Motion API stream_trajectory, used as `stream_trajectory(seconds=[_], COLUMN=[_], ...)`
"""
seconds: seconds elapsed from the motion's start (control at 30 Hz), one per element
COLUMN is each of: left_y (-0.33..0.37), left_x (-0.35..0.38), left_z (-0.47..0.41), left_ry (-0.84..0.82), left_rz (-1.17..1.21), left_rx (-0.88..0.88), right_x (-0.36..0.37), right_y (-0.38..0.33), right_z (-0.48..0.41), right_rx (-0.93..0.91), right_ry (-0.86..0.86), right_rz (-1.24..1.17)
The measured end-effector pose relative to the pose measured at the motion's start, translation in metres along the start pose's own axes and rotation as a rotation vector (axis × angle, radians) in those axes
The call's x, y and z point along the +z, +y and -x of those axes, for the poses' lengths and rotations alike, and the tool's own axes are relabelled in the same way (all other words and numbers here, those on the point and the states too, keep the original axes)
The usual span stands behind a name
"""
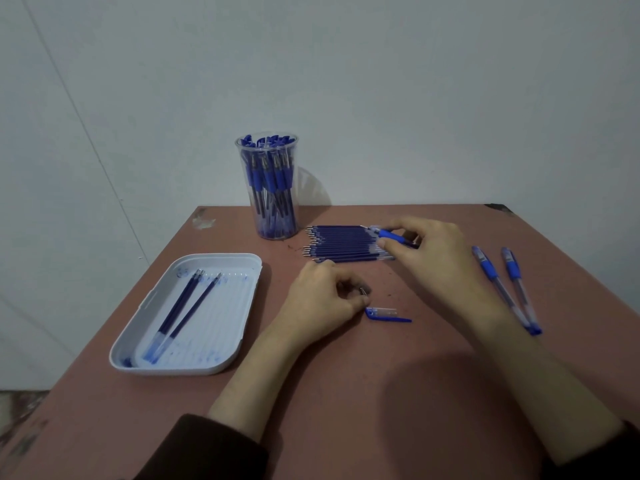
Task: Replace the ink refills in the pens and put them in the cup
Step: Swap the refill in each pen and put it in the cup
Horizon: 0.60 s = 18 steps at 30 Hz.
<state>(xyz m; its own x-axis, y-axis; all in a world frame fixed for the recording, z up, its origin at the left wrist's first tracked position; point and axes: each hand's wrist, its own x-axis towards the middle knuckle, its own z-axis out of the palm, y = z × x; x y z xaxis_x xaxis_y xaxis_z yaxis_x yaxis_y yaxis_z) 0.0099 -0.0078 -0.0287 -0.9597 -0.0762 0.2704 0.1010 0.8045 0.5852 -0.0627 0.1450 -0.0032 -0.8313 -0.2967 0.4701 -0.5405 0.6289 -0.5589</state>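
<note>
A clear cup (273, 188) full of blue pens stands at the table's far edge. To its right lies a row of several blue refills (341, 244). My right hand (429, 251) holds a pen barrel with a blue grip (391, 234) over the right end of that row. My left hand (322, 303) rests on the table in front of the refills and pinches a small metal pen tip (363, 291). A blue pen cap (386, 314) lies just right of my left hand.
A white tray (187, 313) at the left holds three used refills (183, 306) and ink smears. Two whole blue pens (505, 285) lie on the brown table (346, 393) at the right. A pale wall stands behind.
</note>
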Motion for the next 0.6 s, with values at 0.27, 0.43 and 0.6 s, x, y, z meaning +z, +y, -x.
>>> stream_trajectory(seconds=[0.27, 0.43, 0.6], left_y=[-0.001, 0.001, -0.002], left_x=[0.0, -0.009, -0.009], left_z=[-0.001, -0.003, -0.004], left_ry=[0.041, 0.195, 0.204], left_rz=[0.203, 0.823, 1.017], left_rx=[-0.063, -0.235, -0.3], right_x=[0.002, 0.009, 0.012], right_y=[-0.002, -0.006, -0.01], right_z=[0.001, 0.004, 0.007], right_rx=[0.003, -0.067, -0.116], right_ry=[-0.025, -0.109, -0.153], right_rz=[-0.029, -0.191, -0.205])
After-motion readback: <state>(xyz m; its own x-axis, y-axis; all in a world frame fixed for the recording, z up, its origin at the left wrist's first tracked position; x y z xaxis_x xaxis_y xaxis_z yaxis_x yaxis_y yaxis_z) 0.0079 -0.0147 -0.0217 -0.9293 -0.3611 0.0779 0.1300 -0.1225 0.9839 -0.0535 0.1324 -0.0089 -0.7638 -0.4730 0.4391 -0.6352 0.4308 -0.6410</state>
